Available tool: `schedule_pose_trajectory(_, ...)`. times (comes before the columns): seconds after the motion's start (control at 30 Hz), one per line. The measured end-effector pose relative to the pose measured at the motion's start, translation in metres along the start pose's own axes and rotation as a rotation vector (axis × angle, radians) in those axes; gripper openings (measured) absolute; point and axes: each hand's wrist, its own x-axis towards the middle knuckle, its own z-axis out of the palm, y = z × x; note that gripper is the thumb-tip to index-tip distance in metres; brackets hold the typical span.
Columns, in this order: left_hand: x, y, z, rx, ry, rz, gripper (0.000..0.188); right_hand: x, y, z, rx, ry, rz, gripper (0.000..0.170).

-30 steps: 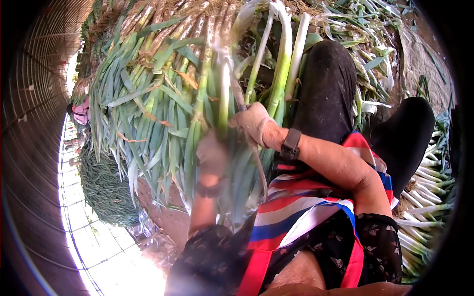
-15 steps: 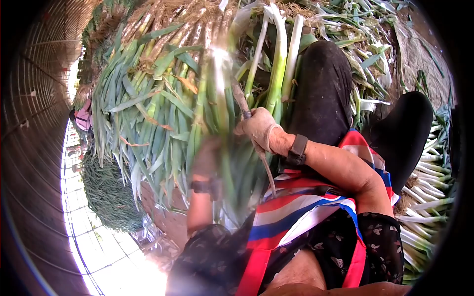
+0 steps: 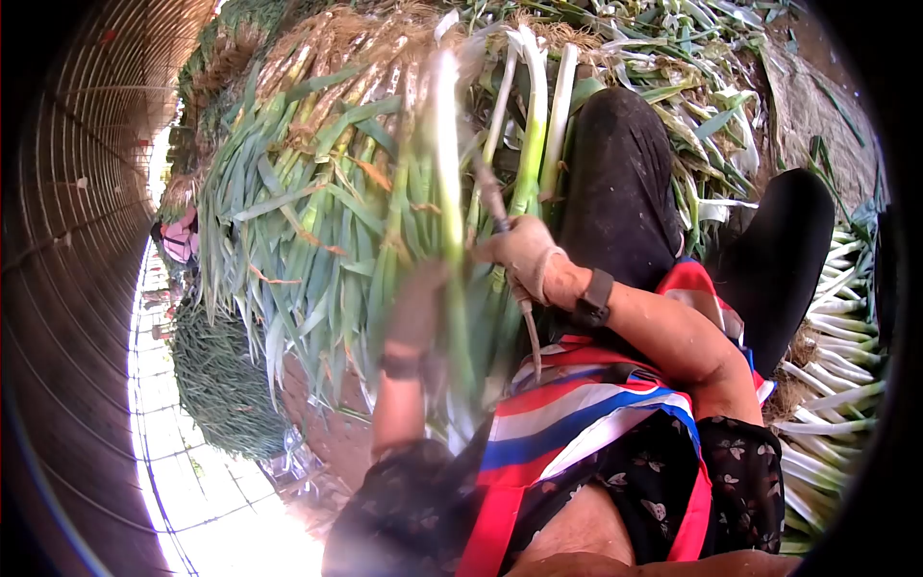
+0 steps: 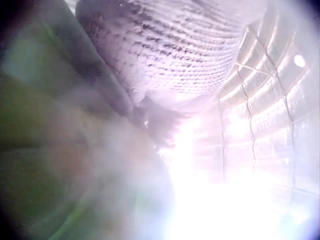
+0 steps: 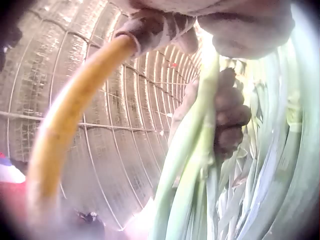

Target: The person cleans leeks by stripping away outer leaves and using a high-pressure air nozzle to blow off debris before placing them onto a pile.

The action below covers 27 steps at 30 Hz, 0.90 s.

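My gloved left hand (image 3: 418, 303), blurred in the head view, grips the green part of a leek (image 3: 447, 144); its white shaft points up. In the right wrist view the left hand's fingers (image 5: 230, 117) curl round green stalks (image 5: 202, 120). Just to the right, my gloved right hand (image 3: 524, 258) holds a thin tool with a narrow front (image 3: 488, 190) beside the leek. A yellowish hose (image 5: 75, 115) runs from under the right hand (image 5: 245, 27). The left wrist view shows knitted glove fabric (image 4: 165, 55) against blurred green leaves (image 4: 55, 125).
Untrimmed leeks (image 3: 317, 192) with roots lie in a heap at the left. Several pale leeks (image 3: 534, 115) stand by the dark knee (image 3: 620, 163). Leaf scraps (image 3: 711, 125) lie beyond it; more white-stemmed leeks (image 3: 836, 385) are at the right. A mesh-lined wall (image 3: 77, 240) curves at far left.
The right hand with the tool has shifted right and slightly down. The leek's white shaft shows more clearly, a little further right; the left hand stays on it, still blurred.
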Motion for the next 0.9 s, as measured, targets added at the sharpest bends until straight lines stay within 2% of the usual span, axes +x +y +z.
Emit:
schedule_pose_trajectory(0.03,0.017,0.000,0.008,0.038,0.050,0.066,0.031,-0.011,-0.012,-0.007,0.117,0.072,0.084,0.021)
schedule_pose_trajectory(0.07,0.034,-0.001,0.016,0.078,0.102,0.130,0.031,-0.020,-0.021,-0.013,0.262,0.120,0.060,0.019)
schedule_pose_trajectory(0.13,0.084,0.030,0.032,-0.569,0.061,-0.130,0.027,-0.018,-0.011,-0.022,0.281,0.290,-0.239,0.016)
schedule_pose_trajectory(0.17,0.105,0.037,0.040,-0.612,-0.005,-0.142,0.025,-0.010,-0.001,-0.026,0.241,0.385,-0.382,0.015)
schedule_pose_trajectory(0.2,0.125,0.045,0.049,-0.652,-0.070,-0.157,0.023,-0.010,0.001,-0.031,0.185,0.433,-0.309,0.015)
schedule_pose_trajectory(0.3,0.162,0.036,0.087,0.027,-0.072,0.055,0.019,-0.015,0.000,-0.036,0.182,0.354,-0.136,0.014)
schedule_pose_trajectory(0.33,0.165,0.037,0.088,-0.119,0.127,0.097,0.016,-0.018,-0.003,-0.034,0.226,0.356,-0.099,0.013)
schedule_pose_trajectory(0.43,0.154,0.010,0.055,0.158,0.335,-0.007,0.016,-0.028,-0.018,-0.020,0.274,0.230,0.013,0.014)
schedule_pose_trajectory(0.47,0.151,-0.013,0.044,0.475,0.211,-0.272,0.018,-0.029,-0.021,-0.012,0.300,0.176,-0.041,0.016)
schedule_pose_trajectory(0.5,0.141,-0.032,0.035,0.628,0.178,-0.445,0.018,-0.032,-0.028,-0.005,0.174,0.143,0.077,0.014)
schedule_pose_trajectory(0.53,0.129,-0.039,0.022,0.768,0.142,-0.625,0.019,-0.025,-0.018,0.006,0.159,0.081,0.061,0.013)
schedule_pose_trajectory(0.57,0.119,-0.057,0.012,0.701,0.106,-0.742,0.019,-0.018,-0.012,0.014,0.175,-0.020,0.105,0.012)
schedule_pose_trajectory(0.6,0.106,-0.081,0.010,0.625,0.065,-0.852,0.020,-0.011,-0.005,0.024,0.105,-0.110,0.018,0.012)
schedule_pose_trajectory(0.63,0.088,-0.115,0.016,0.620,-0.047,-0.724,0.020,-0.005,-0.004,0.032,0.039,-0.197,-0.065,0.012)
schedule_pose_trajectory(0.67,0.073,-0.143,0.023,0.615,-0.163,-0.594,0.019,-0.001,-0.012,0.041,0.037,-0.208,0.029,0.013)
schedule_pose_trajectory(0.73,0.060,-0.159,0.028,0.585,-0.159,-0.574,0.019,0.002,-0.027,0.057,0.034,-0.224,0.226,0.013)
schedule_pose_trajectory(0.77,0.059,-0.154,0.026,0.568,-0.157,-0.562,0.018,0.010,-0.020,0.062,0.024,-0.234,0.220,0.014)
schedule_pose_trajectory(0.8,0.061,-0.148,0.026,0.551,-0.131,-0.601,0.018,0.020,-0.008,0.069,0.028,-0.236,0.184,0.015)
schedule_pose_trajectory(0.87,0.074,-0.105,0.016,0.512,-0.089,-0.678,0.018,0.058,0.057,0.086,-0.018,-0.220,-0.329,0.017)
schedule_pose_trajectory(0.9,0.074,-0.099,0.017,0.503,-0.005,-0.617,0.018,0.062,0.068,0.091,-0.052,-0.190,-0.437,0.018)
